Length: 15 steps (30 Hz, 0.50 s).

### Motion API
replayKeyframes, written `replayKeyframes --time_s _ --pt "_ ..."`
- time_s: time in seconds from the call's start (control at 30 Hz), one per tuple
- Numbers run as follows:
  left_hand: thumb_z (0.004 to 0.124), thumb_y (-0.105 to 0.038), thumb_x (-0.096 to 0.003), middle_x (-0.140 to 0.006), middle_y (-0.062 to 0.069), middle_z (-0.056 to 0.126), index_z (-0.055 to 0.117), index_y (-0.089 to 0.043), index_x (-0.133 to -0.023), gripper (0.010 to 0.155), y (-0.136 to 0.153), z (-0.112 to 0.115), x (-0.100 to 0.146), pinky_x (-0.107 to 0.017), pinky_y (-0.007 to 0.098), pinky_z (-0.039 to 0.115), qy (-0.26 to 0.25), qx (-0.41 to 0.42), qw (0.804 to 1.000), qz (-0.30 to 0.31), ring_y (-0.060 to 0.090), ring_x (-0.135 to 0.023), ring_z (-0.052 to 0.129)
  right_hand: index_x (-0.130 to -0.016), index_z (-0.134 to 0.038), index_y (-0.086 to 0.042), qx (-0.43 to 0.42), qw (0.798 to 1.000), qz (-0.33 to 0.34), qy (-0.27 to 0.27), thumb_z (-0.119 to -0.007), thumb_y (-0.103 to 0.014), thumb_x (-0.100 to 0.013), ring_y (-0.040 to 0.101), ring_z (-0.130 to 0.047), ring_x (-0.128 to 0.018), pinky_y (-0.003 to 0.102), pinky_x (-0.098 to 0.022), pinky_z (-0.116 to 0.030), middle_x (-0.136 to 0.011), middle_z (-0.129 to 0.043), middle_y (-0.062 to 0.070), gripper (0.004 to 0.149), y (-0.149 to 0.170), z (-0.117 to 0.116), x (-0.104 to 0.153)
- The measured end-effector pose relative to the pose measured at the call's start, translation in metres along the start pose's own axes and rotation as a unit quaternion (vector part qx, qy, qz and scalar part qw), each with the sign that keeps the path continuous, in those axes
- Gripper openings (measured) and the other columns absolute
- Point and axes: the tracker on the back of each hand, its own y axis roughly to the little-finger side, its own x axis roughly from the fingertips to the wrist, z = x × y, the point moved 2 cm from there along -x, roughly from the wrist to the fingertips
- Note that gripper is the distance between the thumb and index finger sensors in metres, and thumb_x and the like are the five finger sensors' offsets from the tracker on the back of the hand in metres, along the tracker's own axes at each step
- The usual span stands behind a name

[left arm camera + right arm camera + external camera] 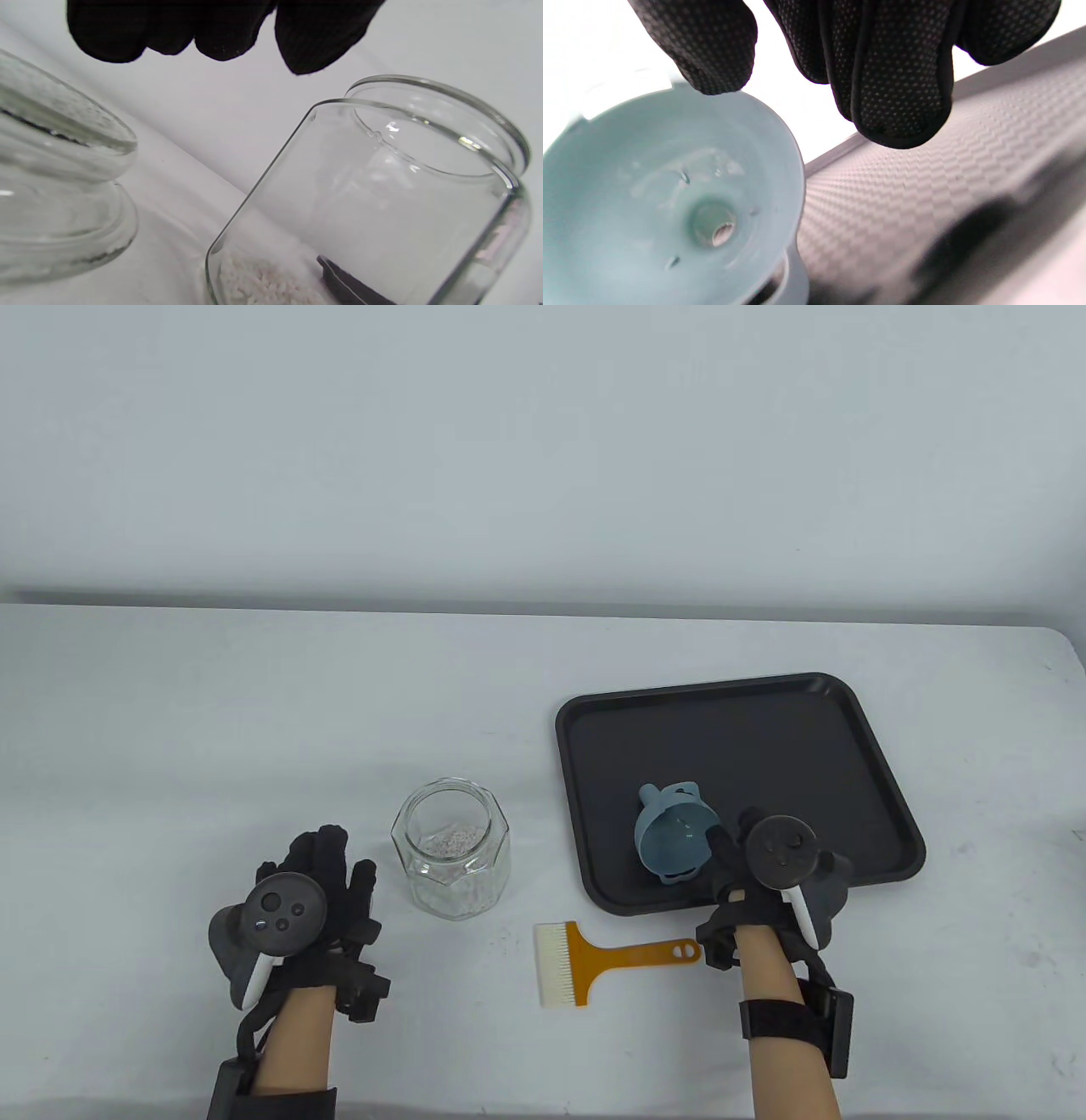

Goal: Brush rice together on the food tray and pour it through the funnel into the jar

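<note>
A small pale blue plastic funnel (pixel 674 836) lies tilted on the near left part of a dark square food tray (pixel 882 780), wide mouth up. It looks light, stiff and smooth, likely to skid if nudged; the rim seems the best place to pinch. The right hand (pixel 776 874) hovers just beside it, its grip loosely spread and holding nothing, one fingertip at the funnel's rim; contact cannot be told. To the left on the white table (pixel 170 712) stands a clear faceted glass jar (pixel 451 848), breakable, with rice at its bottom. The left hand (pixel 297 916) rests near it, grip relaxed and empty. A yellow-handled brush (pixel 594 963) lies between them.
</note>
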Motion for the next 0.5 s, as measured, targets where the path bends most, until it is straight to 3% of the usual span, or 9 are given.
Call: replayKeyframes --time_s 0.2,0.5 --pt "0.074 -0.032 -0.0526 -0.101 0.047 0.048 0.05 0.011 -0.106 0.073 0.006 -0.006 0.0 -0.06 0.085 0.022 -0.003 -0.061 0.998 -0.009 0.072 -0.083 0.059 -0.089 -0.065 0.009 0.042 0.997 0.062 0.01 -0.075 -0.036 -0.049 0.04 -0.095 -0.056 0.064 -0.048 -0.062 -0.078 -0.081 0.028 0.061 -0.024 0.023 0.012" --pt "0.076 -0.043 -0.0521 -0.105 0.05 0.034 0.033 0.011 -0.111 0.091 0.026 0.013 -0.003 -0.059 0.086 0.016 0.138 -0.115 0.979 -0.095 0.076 -0.087 0.047 -0.09 -0.064 0.01 0.03 0.994 0.103 -0.003 -0.075 -0.037 -0.049 0.043 -0.093 -0.058 0.065 -0.049 -0.06 -0.08 -0.079 0.03 0.063 -0.027 0.037 0.035"
